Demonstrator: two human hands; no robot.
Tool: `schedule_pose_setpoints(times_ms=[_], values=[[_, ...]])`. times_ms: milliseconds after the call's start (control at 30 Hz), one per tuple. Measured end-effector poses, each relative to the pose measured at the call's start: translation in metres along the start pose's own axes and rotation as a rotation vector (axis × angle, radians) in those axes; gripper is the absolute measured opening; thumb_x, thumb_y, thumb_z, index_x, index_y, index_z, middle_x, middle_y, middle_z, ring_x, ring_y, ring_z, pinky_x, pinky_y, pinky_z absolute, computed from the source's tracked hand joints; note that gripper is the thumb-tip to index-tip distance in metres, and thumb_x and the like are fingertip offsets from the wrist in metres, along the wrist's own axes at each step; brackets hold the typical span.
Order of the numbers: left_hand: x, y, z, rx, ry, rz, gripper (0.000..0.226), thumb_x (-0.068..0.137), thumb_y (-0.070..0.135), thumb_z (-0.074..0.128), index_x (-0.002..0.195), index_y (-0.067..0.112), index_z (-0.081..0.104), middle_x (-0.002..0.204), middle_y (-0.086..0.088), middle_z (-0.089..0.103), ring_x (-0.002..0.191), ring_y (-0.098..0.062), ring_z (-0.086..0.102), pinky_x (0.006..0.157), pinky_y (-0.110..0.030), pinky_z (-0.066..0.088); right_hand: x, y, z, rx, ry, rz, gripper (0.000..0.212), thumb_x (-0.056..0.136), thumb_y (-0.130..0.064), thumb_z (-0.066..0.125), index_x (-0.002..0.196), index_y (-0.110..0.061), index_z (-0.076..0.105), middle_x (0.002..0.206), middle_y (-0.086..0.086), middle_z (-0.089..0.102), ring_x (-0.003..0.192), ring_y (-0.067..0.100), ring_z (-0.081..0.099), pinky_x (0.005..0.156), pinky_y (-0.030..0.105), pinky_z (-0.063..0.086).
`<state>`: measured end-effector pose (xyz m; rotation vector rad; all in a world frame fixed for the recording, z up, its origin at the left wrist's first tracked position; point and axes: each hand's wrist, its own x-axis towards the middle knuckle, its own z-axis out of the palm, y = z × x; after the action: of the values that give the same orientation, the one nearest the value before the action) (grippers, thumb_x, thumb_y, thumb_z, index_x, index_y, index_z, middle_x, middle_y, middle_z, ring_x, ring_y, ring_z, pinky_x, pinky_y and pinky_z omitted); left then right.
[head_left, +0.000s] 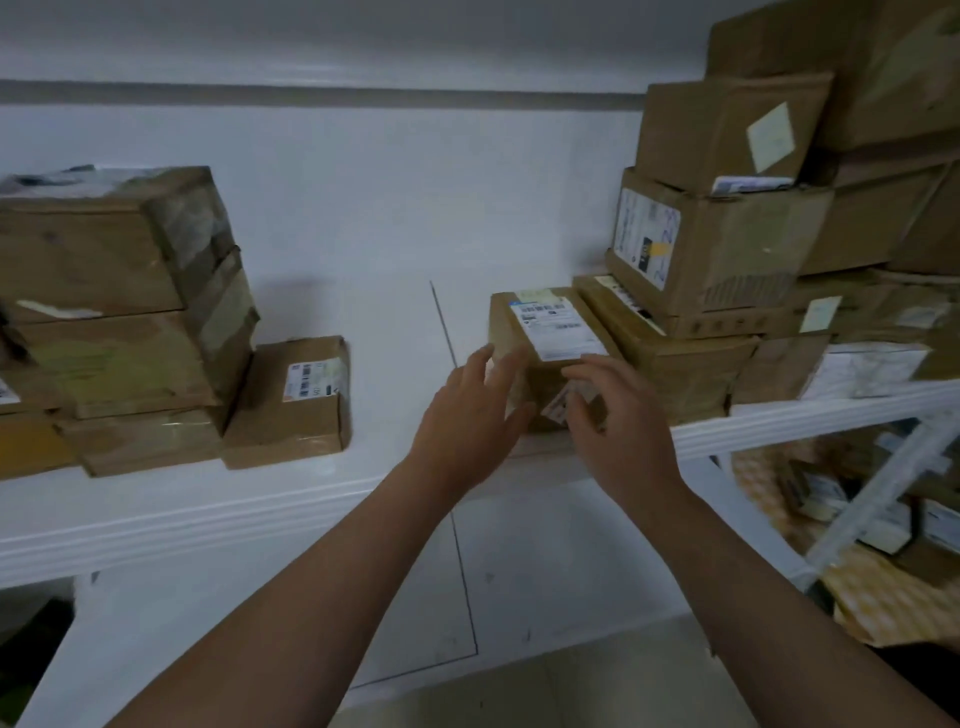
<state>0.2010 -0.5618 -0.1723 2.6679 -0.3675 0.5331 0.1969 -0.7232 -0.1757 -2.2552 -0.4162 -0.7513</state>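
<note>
Sitting at shelf (260, 519) front beside box stack (727, 249), small box (543, 376) runs front-to-back, label (558, 327) up, far end toward wall (389, 208). L hand (467, 415) flat vs its left side; R hand (618, 426) curls round near end.

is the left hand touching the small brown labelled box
Cannot tell: in the head view the left hand overlaps the left side of the small brown cardboard box, but blur hides contact or gap.

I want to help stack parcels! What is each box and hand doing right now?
small labelled box, closed, upright at the shelf edge.
left hand, fingers straight against its left side.
right hand, fingers bent at its front, grip unclear.
left stack, taped shut, piled up.
right pile, closed, stacked high.
</note>
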Motion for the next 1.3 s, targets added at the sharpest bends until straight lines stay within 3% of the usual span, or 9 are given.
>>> schedule_pose_setpoints(times_ms=[133, 400, 533, 700, 767, 900, 1000, 1133, 1300], values=[[0.030, 0.023, 0.020, 0.012, -0.072, -0.064, 0.071, 0.094, 0.049, 0.048, 0.152, 0.037, 0.007, 0.159, -0.017, 0.002, 0.132, -0.039, 0.038, 0.100, -0.046, 0.041, 0.012, 0.017, -0.016, 0.083, -0.035, 0.088, 0.031, 0.093, -0.017, 0.055, 0.123, -0.010, 0.060, 0.130, 0.005, 0.056, 0.110, 0.019, 0.055, 0.091, 0.027, 0.046], [0.026, 0.016, 0.041, -0.195, 0.086, -0.118, 0.058, 0.093, 0.032, 0.057, 0.146, 0.025, 0.034, 0.147, 0.000, 0.039, 0.120, -0.022, 0.051, 0.091, -0.033, 0.046, 0.018, 0.029, -0.019, 0.233, -0.095, 0.134, 0.038, 0.094, -0.018, 0.056, 0.132, -0.018, 0.051, 0.132, -0.003, 0.053, 0.120, 0.013, 0.050, 0.096, 0.026, 0.047], [0.010, 0.012, 0.042, -0.321, 0.196, -0.109, 0.054, 0.092, 0.020, 0.060, 0.143, 0.017, 0.039, 0.140, -0.005, 0.048, 0.116, -0.020, 0.053, 0.089, -0.025, 0.043, 0.024, 0.029, -0.015, 0.305, -0.159, 0.186, 0.042, 0.095, -0.019, 0.055, 0.136, -0.020, 0.047, 0.123, -0.010, 0.053, 0.093, -0.006, 0.052, 0.071, -0.001, 0.040], [0.000, 0.014, 0.038, -0.572, 0.257, -0.263, 0.032, 0.099, 0.025, 0.048, 0.131, 0.021, 0.050, 0.127, 0.001, 0.055, 0.106, -0.015, 0.058, 0.084, -0.023, 0.049, 0.032, 0.024, -0.011, 0.403, -0.136, 0.201, 0.044, 0.097, -0.028, 0.053, 0.138, -0.015, 0.048, 0.131, 0.000, 0.056, 0.116, 0.008, 0.055, 0.085, 0.010, 0.044], [-0.002, 0.016, 0.036, -0.765, 0.309, -0.339, 0.017, 0.101, 0.032, 0.042, 0.112, 0.026, 0.054, 0.116, 0.007, 0.059, 0.105, -0.017, 0.060, 0.087, -0.036, 0.054, 0.036, 0.021, -0.011, 0.364, -0.129, 0.213, 0.046, 0.096, -0.033, 0.054, 0.138, -0.013, 0.049, 0.129, 0.003, 0.052, 0.113, 0.012, 0.054, 0.082, 0.009, 0.043], [0.000, 0.017, 0.031, -0.955, 0.393, -0.484, 0.012, 0.099, 0.029, 0.049, 0.090, 0.022, 0.046, 0.101, -0.001, 0.059, 0.094, -0.021, 0.062, 0.083, -0.045, 0.056, 0.036, 0.021, -0.008, 0.326, -0.144, 0.211, 0.048, 0.092, -0.038, 0.059, 0.134, -0.016, 0.051, 0.120, -0.002, 0.041, 0.117, 0.020, 0.049, 0.098, 0.034, 0.046], [-0.001, 0.020, 0.024, -1.035, 0.435, -0.558, 0.015, 0.096, 0.028, 0.055, 0.103, 0.021, 0.044, 0.104, -0.001, 0.054, 0.088, -0.015, 0.062, 0.074, -0.031, 0.055, 0.031, 0.017, -0.005, 0.416, -0.150, 0.210, 0.040, 0.088, -0.035, 0.065, 0.123, -0.019, 0.052, 0.121, -0.004, 0.041, 0.117, 0.016, 0.046, 0.095, 0.031, 0.048], [-0.011, 0.017, 0.016, -1.007, 0.440, -0.546, 0.049, 0.096, 0.027, 0.055, 0.140, 0.024, 0.035, 0.111, 0.004, 0.055, 0.102, -0.016, 0.062, 0.088, -0.033, 0.054, 0.027, 0.010, -0.002, 0.537, -0.136, 0.219, 0.040, 0.086, -0.030, 0.070, 0.114, -0.014, 0.047, 0.106, -0.016, 0.049, 0.098, 0.003, 0.054, 0.082, 0.024, 0.054], [-0.024, 0.015, 0.002, -0.959, 0.427, -0.425, 0.039, 0.092, 0.033, 0.057, 0.130, 0.036, 0.047, 0.134, 0.001, 0.053, 0.121, -0.018, 0.054, 0.098, -0.041, 0.050, 0.028, 0.006, 0.004, 0.706, -0.135, 0.188, 0.057, 0.084, -0.014, 0.072, 0.130, -0.015, 0.037, 0.117, -0.017, 0.050, 0.116, 0.008, 0.054, 0.089, 0.020, 0.053]])
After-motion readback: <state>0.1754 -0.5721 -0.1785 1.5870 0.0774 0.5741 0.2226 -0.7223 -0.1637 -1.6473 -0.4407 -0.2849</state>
